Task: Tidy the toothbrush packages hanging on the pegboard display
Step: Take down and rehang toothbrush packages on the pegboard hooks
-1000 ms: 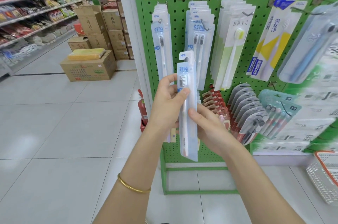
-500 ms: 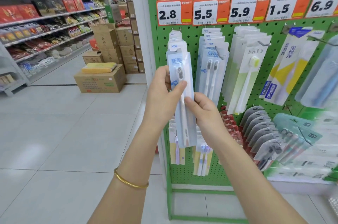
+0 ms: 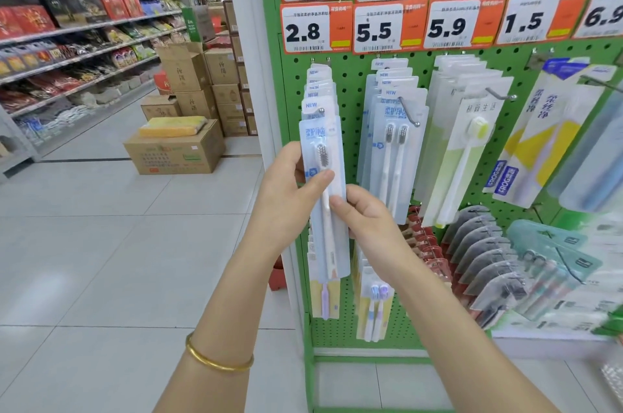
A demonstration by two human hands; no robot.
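Observation:
A single-toothbrush package (image 3: 332, 233) in pale blue card stands upright in front of the green pegboard (image 3: 350, 75). My left hand (image 3: 290, 196) grips its left edge, thumb across the front under the bristles. My right hand (image 3: 367, 223) pinches its right edge lower down. The package top sits at the front of the leftmost hanging stack (image 3: 317, 92), right by that hook's tip; I cannot tell whether it is on the hook. A twin-brush stack (image 3: 394, 142) hangs to the right.
More toothbrush packs (image 3: 468, 149) and razor-like packs (image 3: 482, 264) hang further right, with price tags (image 3: 387, 28) above. Cardboard boxes (image 3: 175, 149) stand on the tiled aisle floor at left, beside stocked shelves (image 3: 77, 41).
Both hands have raised the package from waist height up to the leftmost stack on the pegboard. The view has tilted upward, showing a second row of price tags.

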